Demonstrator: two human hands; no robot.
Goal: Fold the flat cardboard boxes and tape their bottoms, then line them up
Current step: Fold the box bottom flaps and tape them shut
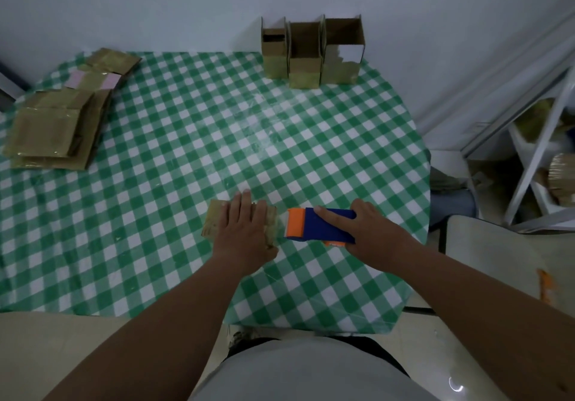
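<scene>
A small cardboard box [214,221] stands bottom-up near the table's front edge. My left hand [244,229] lies flat on top of it with straight fingers, pressing it down. Just to its right, my right hand [370,232] grips a blue and orange tape dispenser [317,224], index finger stretched along its top. The dispenser's orange end meets the box's right edge. Three folded boxes [305,55] stand side by side at the far edge of the table, open tops up. Flat cardboard boxes [53,126] lie stacked at the left.
The table wears a green and white checked cloth [186,139]. A white wall runs behind it. A white shelf frame [541,157] with clutter stands at the right, and a pale surface [497,254] lies beside the table's right edge.
</scene>
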